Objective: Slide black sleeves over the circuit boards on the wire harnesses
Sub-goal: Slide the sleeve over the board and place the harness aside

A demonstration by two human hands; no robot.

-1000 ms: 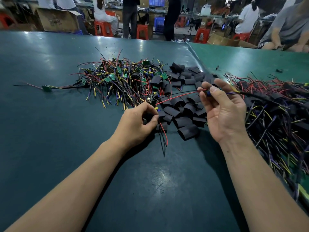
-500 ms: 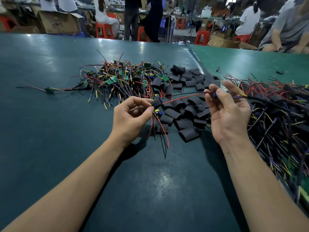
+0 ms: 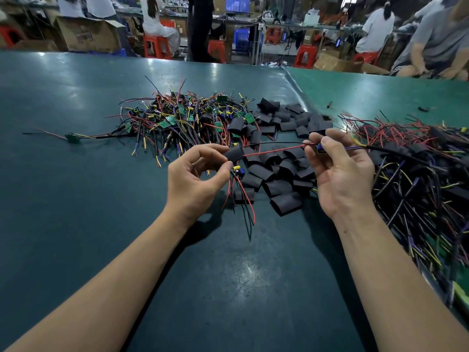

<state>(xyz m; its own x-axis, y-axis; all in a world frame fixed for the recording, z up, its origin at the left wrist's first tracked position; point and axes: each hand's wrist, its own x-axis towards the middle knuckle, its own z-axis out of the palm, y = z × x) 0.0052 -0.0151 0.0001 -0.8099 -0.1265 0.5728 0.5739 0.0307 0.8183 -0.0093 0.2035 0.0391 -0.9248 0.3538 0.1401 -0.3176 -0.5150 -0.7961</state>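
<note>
My left hand pinches a black sleeve between thumb and fingertips, lifted above the table. Red and black wires run from the sleeve's right end across to my right hand, which pinches the small circuit board of that wire harness. More of the harness trails right from the board into the far pile. Below my left thumb a second small board with yellow and blue parts hangs with loose red and black wires. A heap of loose black sleeves lies between my hands.
A pile of unsleeved harnesses with green boards lies at the back left, one stray harness further left. A dense pile of harnesses fills the right side. The green table stretches left. People sit at benches behind.
My left hand has lifted off the table with a black sleeve and the wire ends now run into it. My right hand has stayed nearly in place, holding the board.
</note>
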